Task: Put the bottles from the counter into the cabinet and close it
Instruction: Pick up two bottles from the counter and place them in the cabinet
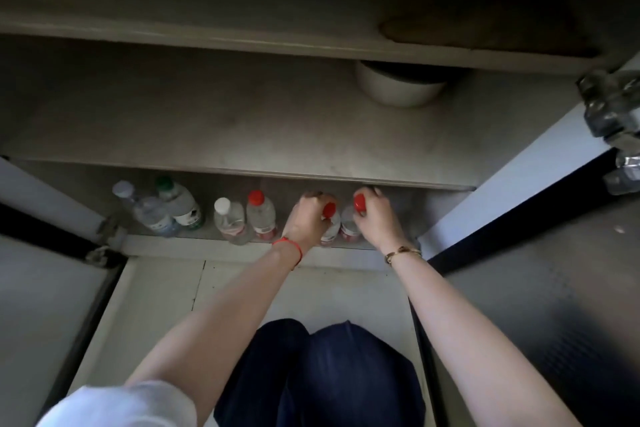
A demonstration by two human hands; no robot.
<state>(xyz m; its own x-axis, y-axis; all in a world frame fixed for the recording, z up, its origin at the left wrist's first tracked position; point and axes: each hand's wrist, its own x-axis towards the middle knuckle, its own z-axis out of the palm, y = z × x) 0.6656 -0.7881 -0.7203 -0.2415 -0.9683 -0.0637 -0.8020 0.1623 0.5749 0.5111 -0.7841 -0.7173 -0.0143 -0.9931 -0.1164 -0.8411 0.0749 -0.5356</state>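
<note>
Both hands low in the open grey cabinet [242, 135], under its shelf — your left hand [306, 220] wrapped on one clear red-capped plastic bottle [330, 224], right hand [375, 218] on its twin [350, 222]. Both bottles upright on the cabinet floor, touching — release straight up

6 upright bottles [261, 215], open cabinet [242, 135] floor

Your cabinet's bottom shelf [207, 236], across the frame's middle, carries six upright bottles [261, 217] in a row. On the shelf above [242, 121], a white bowl [398, 87] sits upper right.
</note>
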